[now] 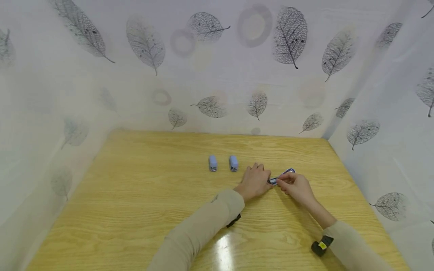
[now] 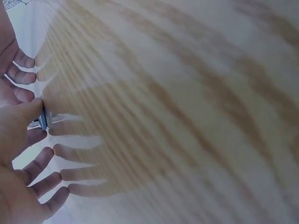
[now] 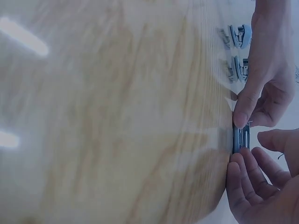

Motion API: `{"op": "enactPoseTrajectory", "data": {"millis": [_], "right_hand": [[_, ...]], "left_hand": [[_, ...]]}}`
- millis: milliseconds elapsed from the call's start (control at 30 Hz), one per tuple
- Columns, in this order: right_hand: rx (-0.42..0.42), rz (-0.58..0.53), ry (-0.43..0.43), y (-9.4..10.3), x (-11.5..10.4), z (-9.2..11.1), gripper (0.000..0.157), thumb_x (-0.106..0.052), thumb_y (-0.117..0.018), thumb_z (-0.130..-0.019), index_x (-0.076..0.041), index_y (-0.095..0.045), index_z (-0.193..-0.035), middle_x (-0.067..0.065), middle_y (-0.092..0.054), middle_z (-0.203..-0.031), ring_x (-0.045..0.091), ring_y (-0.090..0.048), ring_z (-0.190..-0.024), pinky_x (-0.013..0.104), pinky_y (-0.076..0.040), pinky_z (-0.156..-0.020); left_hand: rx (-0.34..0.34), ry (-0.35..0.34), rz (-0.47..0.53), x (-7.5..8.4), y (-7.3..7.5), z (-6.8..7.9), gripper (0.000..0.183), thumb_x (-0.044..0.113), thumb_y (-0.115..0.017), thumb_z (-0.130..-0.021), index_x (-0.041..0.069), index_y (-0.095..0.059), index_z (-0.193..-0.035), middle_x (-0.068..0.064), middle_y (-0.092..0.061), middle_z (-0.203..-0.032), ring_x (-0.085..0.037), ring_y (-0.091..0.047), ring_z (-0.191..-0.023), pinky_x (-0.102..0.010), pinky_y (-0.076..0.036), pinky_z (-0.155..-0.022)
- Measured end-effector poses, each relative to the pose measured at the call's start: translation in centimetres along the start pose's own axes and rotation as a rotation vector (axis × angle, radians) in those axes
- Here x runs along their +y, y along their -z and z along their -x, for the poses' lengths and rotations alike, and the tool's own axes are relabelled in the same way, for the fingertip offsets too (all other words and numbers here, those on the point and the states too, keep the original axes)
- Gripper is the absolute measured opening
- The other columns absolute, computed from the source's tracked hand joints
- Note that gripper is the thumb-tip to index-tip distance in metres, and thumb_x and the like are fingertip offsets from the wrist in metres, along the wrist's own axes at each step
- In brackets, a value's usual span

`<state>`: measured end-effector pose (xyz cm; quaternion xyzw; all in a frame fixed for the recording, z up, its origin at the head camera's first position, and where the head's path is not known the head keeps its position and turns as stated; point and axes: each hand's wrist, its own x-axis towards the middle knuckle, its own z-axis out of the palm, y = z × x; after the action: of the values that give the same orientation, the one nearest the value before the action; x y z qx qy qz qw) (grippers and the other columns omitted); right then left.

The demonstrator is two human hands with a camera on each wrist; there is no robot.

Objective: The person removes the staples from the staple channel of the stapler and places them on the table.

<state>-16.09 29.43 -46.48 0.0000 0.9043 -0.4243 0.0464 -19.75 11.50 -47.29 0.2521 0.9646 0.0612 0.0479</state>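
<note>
Opened stapler (image 1: 274,181): lying on the worktop between the two hands, its slim body stretching out lengthwise, seemingly so that the inner channel is facing the fingers.
Leaf-print sheet (image 1: 230,75): hanging behind the opened stapler and to both sides of it, thin and lightly creased, probably screening off the surroundings.
Worktop (image 1: 135,210): extending beneath the opened stapler, its flat, glossy wood grain mirroring light and giving firm support.
Sleeves (image 1: 203,226): reaching toward the opened stapler from the near side, their beige cloth wrinkling softly.
Left hand (image 1: 255,182): resting at the opened stapler's left end, thumb and forefinger clamping it, the other fingers spreading apart, apparently for steadiness.
Right hand (image 1: 298,187): bending over the opened stapler's right part, thumb and forefinger hovering close together; whether they are gripping anything, I cannot tell.
Blue staplers (image 1: 233,163): two, standing side by side left of the opened stapler and slightly beyond it, rounded smooth shells covering metal works, presumably sitting there to leave the hands room.
</note>
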Motion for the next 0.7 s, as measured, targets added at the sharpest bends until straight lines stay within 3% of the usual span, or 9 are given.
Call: {"op": "enactPoseTrajectory", "data": {"millis": [133,533,700], "right_hand": [[-0.004,0.004,-0.016,-0.1,0.01,-0.27,0.028,-0.017,-0.071,-0.102,0.006,-0.071,-0.116,0.018,-0.074,-0.095,0.01,-0.067,-0.072,0.023,-0.056,-0.058],[-0.002,0.056,-0.023,-0.28,-0.12,-0.55,0.027,-0.017,-0.07,-0.101,0.005,-0.073,-0.117,0.02,-0.077,-0.099,0.014,-0.068,-0.074,0.024,-0.054,-0.057],[0.029,0.086,-0.006,-0.48,-0.31,-0.49,0.025,-0.015,-0.071,-0.1,0.006,-0.075,-0.113,0.018,-0.078,-0.093,0.014,-0.067,-0.072,0.022,-0.052,-0.057]], "left_hand": [[0.001,0.006,-0.005,0.02,-0.12,0.02,0.032,0.061,-0.064,-0.099,0.03,-0.068,-0.105,0.006,-0.064,-0.114,-0.014,-0.057,-0.109,-0.035,-0.051,-0.094],[0.012,0.025,-0.019,0.32,-0.34,0.11,0.039,0.062,-0.062,-0.099,0.031,-0.07,-0.121,0.005,-0.065,-0.119,-0.015,-0.059,-0.112,-0.035,-0.051,-0.096],[0.007,0.026,-0.013,0.4,-0.11,0.2,0.04,0.062,-0.063,-0.099,0.031,-0.07,-0.123,0.005,-0.065,-0.12,-0.015,-0.059,-0.113,-0.035,-0.051,-0.096]]}}
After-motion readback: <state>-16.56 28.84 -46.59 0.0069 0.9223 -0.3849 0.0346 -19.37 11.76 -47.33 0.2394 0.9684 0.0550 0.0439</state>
